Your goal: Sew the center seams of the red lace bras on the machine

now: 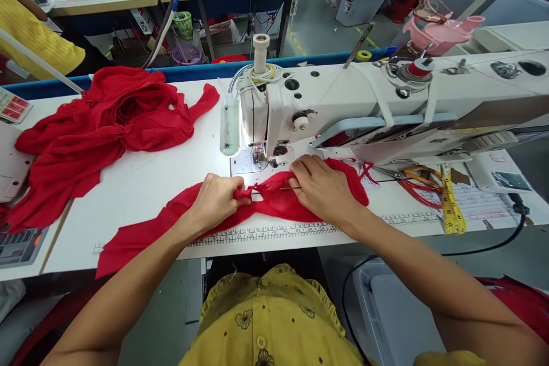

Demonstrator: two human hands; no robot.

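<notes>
A red fabric piece [283, 200] lies along the table's front edge, below the needle area of a white sewing machine [274, 108]. My left hand [218, 197] is closed in a pinch on a gathered bit of this fabric. My right hand [321, 189] rests on the fabric's right part, fingers curled round a thin pointed metal tool [290, 187]. Its tip points left toward the pinched bit; the rest is hidden in the hand, so I cannot tell its exact kind. A small gap in the fabric shows white table between the hands.
A heap of red fabric [107, 131] lies at the left. Orange-handled scissors [422, 177] and a yellow tape measure [452, 206] lie at the right, over papers. A printed ruler [266, 233] runs along the front edge. Another person's yellow sleeve [38, 34] shows far left.
</notes>
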